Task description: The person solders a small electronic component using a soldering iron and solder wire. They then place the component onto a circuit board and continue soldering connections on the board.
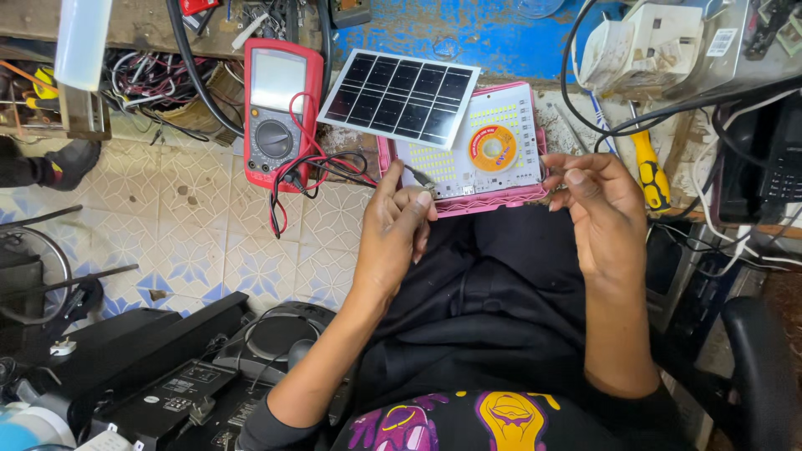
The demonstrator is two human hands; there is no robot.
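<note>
A white LED board in a pink frame rests at the bench edge above my lap, with an orange-and-yellow round reel lying on it. My left hand pinches a thin metal probe tip against the board's lower left part. My right hand steadies the board's right edge with fingers and thumb. A small dark solar panel leans over the board's upper left corner.
A red multimeter with red and black leads lies left of the board. A yellow-handled screwdriver and white plug adapters sit at right. Black electronics cases stand on the tiled floor lower left.
</note>
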